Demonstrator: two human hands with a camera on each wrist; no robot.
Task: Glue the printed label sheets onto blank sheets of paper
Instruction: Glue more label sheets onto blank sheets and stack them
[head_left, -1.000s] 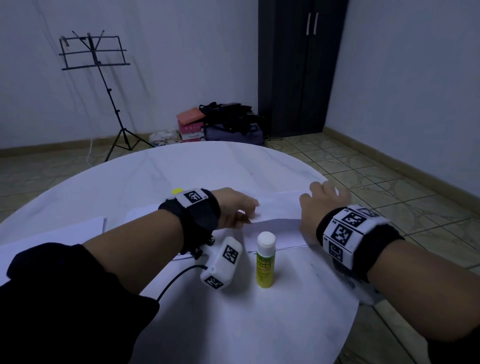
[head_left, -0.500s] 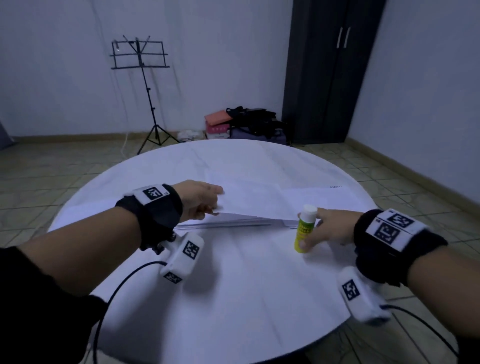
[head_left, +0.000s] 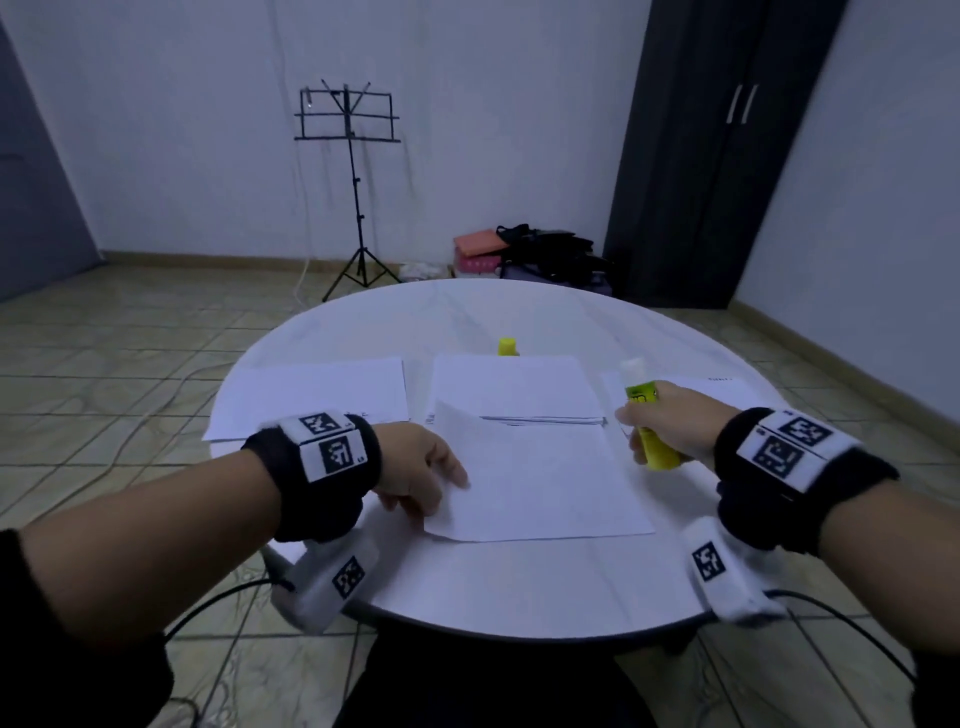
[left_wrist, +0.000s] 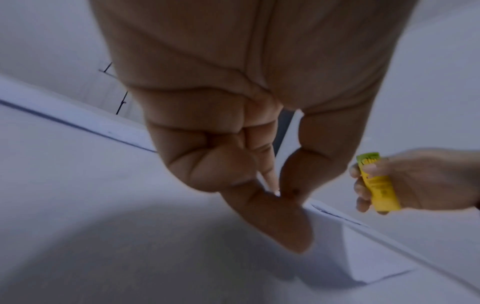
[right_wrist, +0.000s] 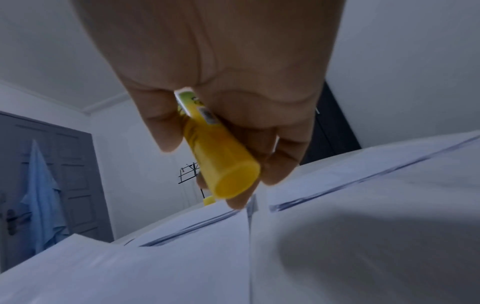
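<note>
A white sheet of paper (head_left: 535, 478) lies in front of me on the round white table (head_left: 498, 582), its far left corner lifted. My left hand (head_left: 421, 480) pinches the sheet's left edge (left_wrist: 324, 218) between thumb and fingers. My right hand (head_left: 662, 423) grips a yellow glue stick (head_left: 649, 421) with a white cap, held tilted above the table at the sheet's right. The right wrist view shows the glue stick (right_wrist: 221, 156) from its yellow base end. A stack of sheets (head_left: 514, 387) lies behind the pulled sheet.
More paper lies at the left (head_left: 317, 395) and at the far right (head_left: 711, 387) of the table. A second yellow glue stick (head_left: 507, 346) stands behind the middle stack. A music stand (head_left: 348, 176), bags (head_left: 535, 252) and a dark cabinet (head_left: 717, 156) stand beyond the table.
My right hand has lifted the glue stick off the table. My left hand has drawn one sheet off the stack toward me and laid it in front.
</note>
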